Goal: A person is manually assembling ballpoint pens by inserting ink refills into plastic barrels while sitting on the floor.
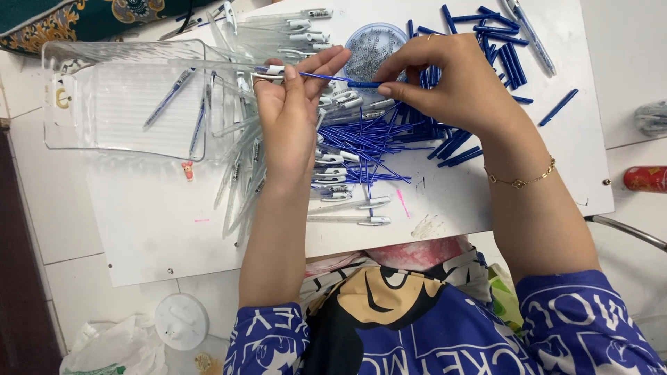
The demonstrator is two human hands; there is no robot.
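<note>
From the head view, nearest to me are the blue printed sleeves and the two forearms reaching out over the white board (174, 236) laid across the lap. On the right wrist sits a thin gold bracelet (521, 180).

The left hand (288, 114) is closed around a clear pen barrel (267, 71), pinched between thumb and fingers at its near end. The right hand (451, 87) pinches a thin blue refill (333, 78) with its blue end piece at thumb and forefinger, the refill's tip lined up at the barrel's mouth, between the two hands, above the middle of the board.

Below them lies a loose heap of blue refills (368, 142), with finished clear pens (347, 205) nearer and to the left, blue caps (500, 55) far right, and a round tub of small springs (375, 45) at the far edge. A clear plastic tray (118, 104) at far left holds a few pens.

My worry: the refill is slim and flexible, so a slightly off angle could bend it or miss the opening. The heap sits directly under the wrists; a dragging forearm could sweep refills off the near edge. The spring tub is close to the right knuckles and could tip.
</note>
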